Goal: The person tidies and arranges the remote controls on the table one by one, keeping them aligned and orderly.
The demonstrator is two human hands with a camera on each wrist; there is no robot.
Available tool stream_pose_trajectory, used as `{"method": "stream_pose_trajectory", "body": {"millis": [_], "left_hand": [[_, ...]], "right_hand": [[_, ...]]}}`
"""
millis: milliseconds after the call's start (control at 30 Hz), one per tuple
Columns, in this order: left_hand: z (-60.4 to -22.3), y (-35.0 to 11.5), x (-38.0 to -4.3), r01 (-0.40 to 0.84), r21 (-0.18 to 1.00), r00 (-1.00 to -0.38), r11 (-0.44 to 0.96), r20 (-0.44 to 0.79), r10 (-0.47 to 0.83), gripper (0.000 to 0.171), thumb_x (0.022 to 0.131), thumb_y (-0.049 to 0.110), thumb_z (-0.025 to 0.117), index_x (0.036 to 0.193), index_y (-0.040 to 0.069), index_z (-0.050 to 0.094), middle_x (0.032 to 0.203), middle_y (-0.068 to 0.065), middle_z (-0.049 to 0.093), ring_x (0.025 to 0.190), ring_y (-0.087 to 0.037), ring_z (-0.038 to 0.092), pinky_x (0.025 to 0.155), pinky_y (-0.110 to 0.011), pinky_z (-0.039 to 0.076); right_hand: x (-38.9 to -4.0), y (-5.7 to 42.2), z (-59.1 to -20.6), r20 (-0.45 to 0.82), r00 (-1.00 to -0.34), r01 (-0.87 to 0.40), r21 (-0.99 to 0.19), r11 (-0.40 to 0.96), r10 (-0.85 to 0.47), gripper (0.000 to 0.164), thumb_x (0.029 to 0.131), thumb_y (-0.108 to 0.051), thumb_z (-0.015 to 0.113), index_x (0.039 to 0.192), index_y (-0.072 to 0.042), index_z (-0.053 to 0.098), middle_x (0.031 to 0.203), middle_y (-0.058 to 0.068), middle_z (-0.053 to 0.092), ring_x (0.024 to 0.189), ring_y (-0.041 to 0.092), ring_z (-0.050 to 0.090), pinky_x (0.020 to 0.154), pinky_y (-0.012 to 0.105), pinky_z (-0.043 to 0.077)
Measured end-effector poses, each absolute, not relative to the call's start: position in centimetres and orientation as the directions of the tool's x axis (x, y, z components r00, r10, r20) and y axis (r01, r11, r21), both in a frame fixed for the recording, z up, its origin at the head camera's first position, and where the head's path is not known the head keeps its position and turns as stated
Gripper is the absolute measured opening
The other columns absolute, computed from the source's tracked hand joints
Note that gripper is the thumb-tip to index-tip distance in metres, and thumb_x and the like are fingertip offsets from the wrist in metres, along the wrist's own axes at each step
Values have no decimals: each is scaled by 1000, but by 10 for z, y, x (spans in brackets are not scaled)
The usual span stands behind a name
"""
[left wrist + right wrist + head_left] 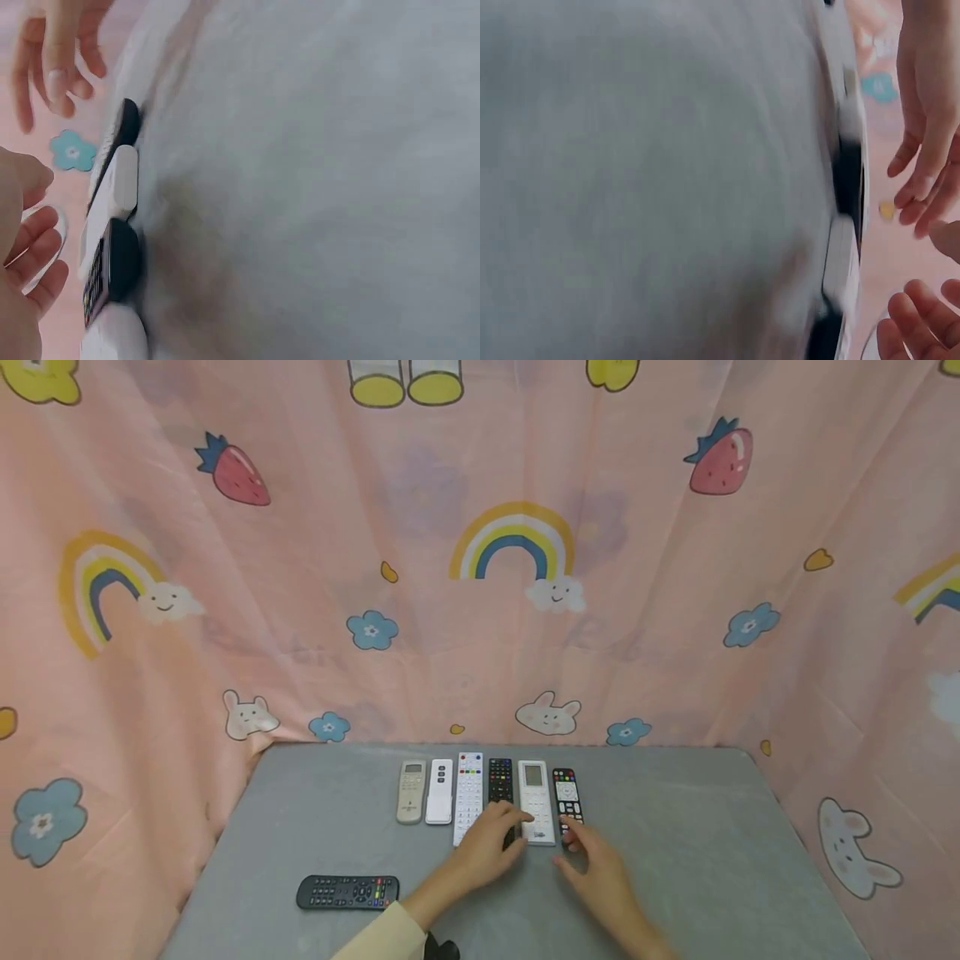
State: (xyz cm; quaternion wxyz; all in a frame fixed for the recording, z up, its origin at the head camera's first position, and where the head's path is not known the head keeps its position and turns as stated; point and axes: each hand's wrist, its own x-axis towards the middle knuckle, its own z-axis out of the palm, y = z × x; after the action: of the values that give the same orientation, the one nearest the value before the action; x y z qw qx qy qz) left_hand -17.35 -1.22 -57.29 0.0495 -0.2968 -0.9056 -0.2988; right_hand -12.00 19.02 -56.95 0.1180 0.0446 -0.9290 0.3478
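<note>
Six remotes stand upright side by side in a row at the back of the grey table. My left hand [489, 842] is over the lower part of a black remote [500, 777], its fingertips by a white air-conditioner remote [536, 806]. At the row's right end, my right hand [600, 868] hovers by a black remote with white button areas [567, 789]. In the left wrist view both hands have loosely bent fingers, with nothing gripped between them. A white remote with many buttons [469, 789] lies left of my left hand.
Farther left in the row lie a small white remote [439, 792] and a beige remote [411, 792]. Another black remote [348, 892] lies sideways near the front left of the grey table [712, 860]. A pink patterned curtain [300, 568] hangs behind the table.
</note>
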Motion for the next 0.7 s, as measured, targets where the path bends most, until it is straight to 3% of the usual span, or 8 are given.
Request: {"method": "stream_pose_trajectory", "body": {"millis": [267, 533, 700], "left_hand": [[-579, -84, -127, 489, 544, -872, 682, 330, 362, 42, 82, 20, 78, 122, 22, 66, 117, 8, 62, 109, -11, 57, 95, -35, 51], [-582, -170, -101, 273, 562, -960, 781, 208, 186, 55, 76, 29, 85, 127, 27, 65, 124, 15, 57, 117, -9, 51, 97, -42, 51], [-590, -225, -91, 198, 520, -979, 831, 142, 144, 61, 74, 45, 84, 128, 27, 64, 123, 10, 57, 116, -17, 51, 95, -49, 49]], "right_hand": [[-105, 145, -575, 143, -975, -221, -684, 695, -169, 68, 74, -20, 85, 136, -14, 56, 100, -5, 66, 87, 9, 63, 76, 24, 54], [-101, 92, -579, 59, -913, -317, -723, 613, -403, 68, 79, -29, 81, 139, -16, 53, 110, -1, 65, 93, 9, 63, 81, 25, 54], [-102, 56, -579, 22, -879, -341, -725, 598, -476, 65, 80, -33, 80, 138, -19, 54, 113, -1, 65, 94, 5, 61, 80, 22, 52]]}}
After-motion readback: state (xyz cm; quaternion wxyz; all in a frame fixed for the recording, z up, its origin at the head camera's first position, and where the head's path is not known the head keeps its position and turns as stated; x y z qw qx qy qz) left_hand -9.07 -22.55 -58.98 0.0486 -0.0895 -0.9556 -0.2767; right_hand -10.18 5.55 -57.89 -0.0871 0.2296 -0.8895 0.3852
